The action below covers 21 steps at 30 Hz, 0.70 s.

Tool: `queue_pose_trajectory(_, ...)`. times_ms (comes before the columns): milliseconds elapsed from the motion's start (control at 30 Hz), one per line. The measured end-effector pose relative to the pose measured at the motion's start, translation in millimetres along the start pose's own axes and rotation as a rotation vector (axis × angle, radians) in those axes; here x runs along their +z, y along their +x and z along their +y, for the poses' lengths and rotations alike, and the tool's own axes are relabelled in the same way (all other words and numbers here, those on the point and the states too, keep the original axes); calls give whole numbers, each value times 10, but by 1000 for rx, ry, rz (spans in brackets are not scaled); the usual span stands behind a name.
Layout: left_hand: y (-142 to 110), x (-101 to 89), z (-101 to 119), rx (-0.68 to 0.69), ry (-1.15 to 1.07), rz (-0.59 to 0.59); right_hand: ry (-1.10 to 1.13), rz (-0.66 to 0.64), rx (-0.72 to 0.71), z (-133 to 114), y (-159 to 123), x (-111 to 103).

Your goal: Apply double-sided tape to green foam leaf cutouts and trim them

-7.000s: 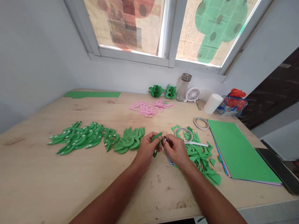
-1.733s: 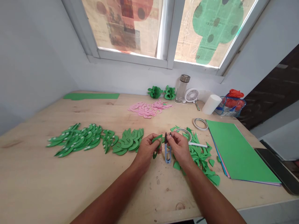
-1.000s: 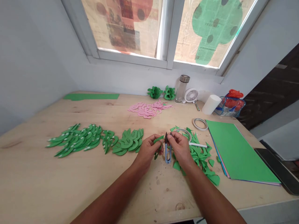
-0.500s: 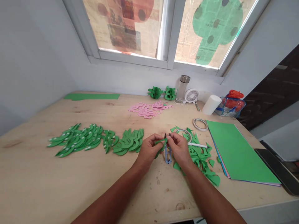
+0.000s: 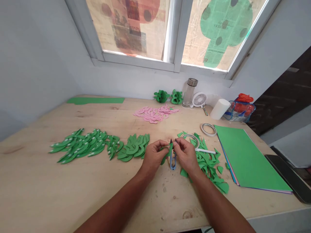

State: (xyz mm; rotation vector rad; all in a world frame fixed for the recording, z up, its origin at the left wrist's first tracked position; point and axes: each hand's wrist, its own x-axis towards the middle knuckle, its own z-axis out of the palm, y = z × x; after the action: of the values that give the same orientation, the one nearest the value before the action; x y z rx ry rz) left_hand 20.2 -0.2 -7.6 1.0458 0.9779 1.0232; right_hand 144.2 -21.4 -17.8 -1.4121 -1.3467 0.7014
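My left hand (image 5: 153, 156) is closed on a curved green paper piece (image 5: 166, 152) held just above the wooden table (image 5: 73, 191). My right hand (image 5: 187, 154) is pinched near the tip of that piece, right beside the black blades of small blue thread snips (image 5: 172, 159) that stand between the two hands. Whether the right fingers hold the snips, the paper or a scrap of tape is too small to tell. Green cut-outs (image 5: 133, 148) lie just left of my left hand, and green offcuts (image 5: 209, 165) lie under and right of my right hand.
A longer row of green shapes with white marks (image 5: 77, 145) lies at the left. Pink cut-outs (image 5: 155, 113), tape rolls (image 5: 209, 128), a stack of coloured sheets (image 5: 247, 158), a bottle (image 5: 190, 91), a small fan (image 5: 200, 99), a white roll (image 5: 220, 108) and a phone (image 5: 289, 176) are around.
The snips came into view standing between my hands. My hands have drawn closer together, and the green piece now sits against the snips' blades.
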Motion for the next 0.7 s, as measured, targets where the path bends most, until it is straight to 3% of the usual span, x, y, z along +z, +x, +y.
queue_pose_trajectory(700, 48, -39, -54, -23, 15, -40, -61, -5, 10, 0, -2, -13)
